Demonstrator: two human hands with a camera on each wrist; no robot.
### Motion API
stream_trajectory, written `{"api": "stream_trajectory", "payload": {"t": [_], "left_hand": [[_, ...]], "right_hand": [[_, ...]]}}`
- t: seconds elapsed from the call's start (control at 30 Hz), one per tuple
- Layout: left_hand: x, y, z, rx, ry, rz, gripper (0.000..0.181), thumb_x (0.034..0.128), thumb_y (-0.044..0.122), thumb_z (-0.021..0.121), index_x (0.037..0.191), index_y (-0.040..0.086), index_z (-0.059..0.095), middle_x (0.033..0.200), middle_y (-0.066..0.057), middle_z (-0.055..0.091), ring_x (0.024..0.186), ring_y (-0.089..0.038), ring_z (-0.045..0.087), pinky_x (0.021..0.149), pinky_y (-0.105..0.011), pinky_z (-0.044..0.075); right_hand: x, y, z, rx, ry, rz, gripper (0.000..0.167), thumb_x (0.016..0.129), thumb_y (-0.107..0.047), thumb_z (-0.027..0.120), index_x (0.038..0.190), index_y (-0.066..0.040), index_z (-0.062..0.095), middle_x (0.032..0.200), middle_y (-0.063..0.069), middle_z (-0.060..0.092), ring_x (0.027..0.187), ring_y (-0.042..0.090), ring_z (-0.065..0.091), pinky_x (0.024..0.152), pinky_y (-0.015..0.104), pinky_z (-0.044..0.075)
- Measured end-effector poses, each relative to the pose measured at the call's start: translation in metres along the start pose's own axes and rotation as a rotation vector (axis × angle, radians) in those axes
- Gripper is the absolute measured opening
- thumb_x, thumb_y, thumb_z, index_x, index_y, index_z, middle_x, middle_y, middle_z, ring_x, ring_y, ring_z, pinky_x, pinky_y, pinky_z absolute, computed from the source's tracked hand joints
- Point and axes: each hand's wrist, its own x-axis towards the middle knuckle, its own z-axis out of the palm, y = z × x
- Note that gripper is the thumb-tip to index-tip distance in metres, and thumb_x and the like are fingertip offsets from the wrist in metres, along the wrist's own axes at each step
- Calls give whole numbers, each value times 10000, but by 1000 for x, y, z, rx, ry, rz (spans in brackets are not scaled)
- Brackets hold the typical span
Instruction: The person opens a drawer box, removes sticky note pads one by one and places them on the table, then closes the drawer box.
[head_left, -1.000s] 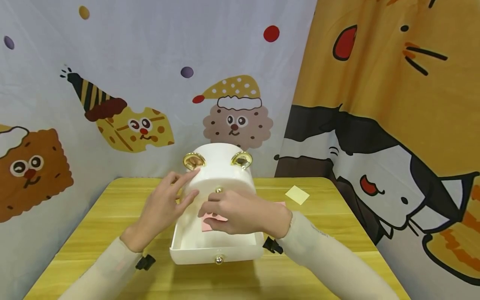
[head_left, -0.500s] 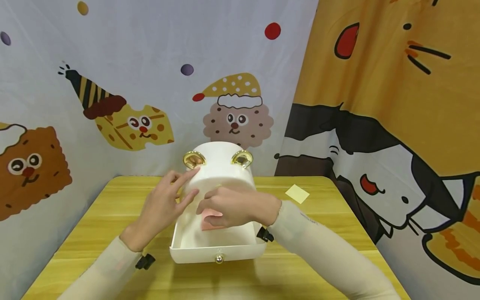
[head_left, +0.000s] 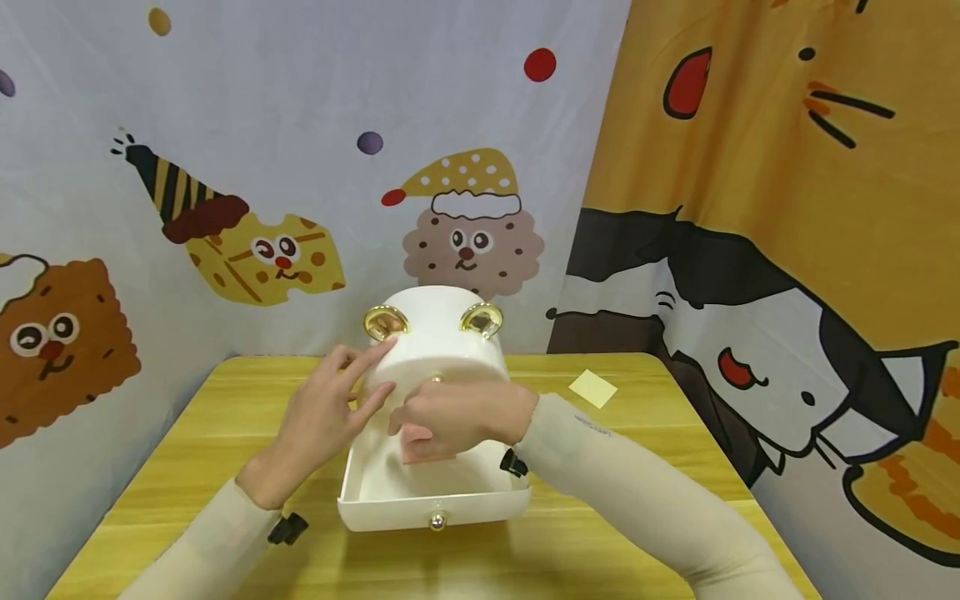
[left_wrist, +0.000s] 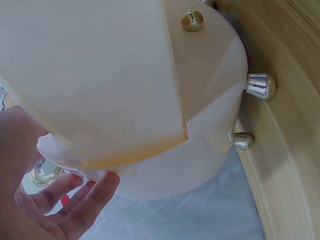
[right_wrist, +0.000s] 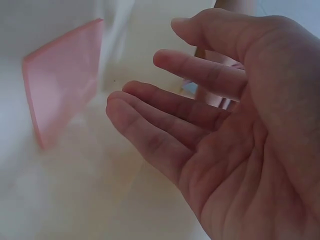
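Observation:
A white drawer box (head_left: 444, 346) with gold ring ears stands on the table. Its lower drawer (head_left: 480, 479), fitted with a round knob, is pulled out toward me. A pink sticky-note pad (head_left: 427, 450) lies inside, partly covered in the head view by my right hand (head_left: 450, 417), which hovers over the drawer. In the right wrist view that hand's fingers are loosely bent and hold nothing, apart from the pad (right_wrist: 65, 82). My left hand (head_left: 322, 417) rests against the box's left side, fingers spread; the left wrist view shows its fingertips at the white wall.
On the wooden table (head_left: 247, 417), a pale yellow sticky note (head_left: 593, 388) lies right of the box. A printed cloth backdrop (head_left: 300, 100) hangs behind the table and on both sides. Short metallic feet (left_wrist: 261, 86) show under the box in the left wrist view.
My right hand and forearm have shifted a little left over the drawer, its fingers now pointing further down. The left hand, box and pad stay in place.

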Motion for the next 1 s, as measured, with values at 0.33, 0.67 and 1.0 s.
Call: {"api": "stream_trajectory", "payload": {"t": [0.33, 0.67, 1.0], "left_hand": [[0, 0, 0, -1, -12, -11, 699, 1038, 229, 920, 1680, 298, 651, 1075, -94, 652, 771, -138, 530, 587, -247, 456], [1, 0, 0, -4, -15, -9, 708, 1034, 223, 923, 1682, 300, 649, 1066, -93, 652, 776, -148, 498, 591, -255, 439], [-1, 0, 0, 3, -29, -18, 714, 1040, 228, 917, 1692, 300, 636, 1072, -95, 648, 779, -151, 492, 584, -249, 435]], "right_hand": [[14, 4, 9, 36, -113, 88, 166, 1140, -245, 724, 1205, -115, 804, 788, -94, 699, 597, -23, 603, 630, 132, 502], [19, 3, 12, 48, -182, 126, 136, 1154, -254, 737, 1047, -188, 788, 872, -109, 793, 650, -55, 640, 619, 117, 525], [16, -2, 13, -37, -196, 171, 307, 1104, -209, 821, 1411, -223, 826, 1291, -101, 872, 1084, 11, 805, 919, 109, 603]]}}
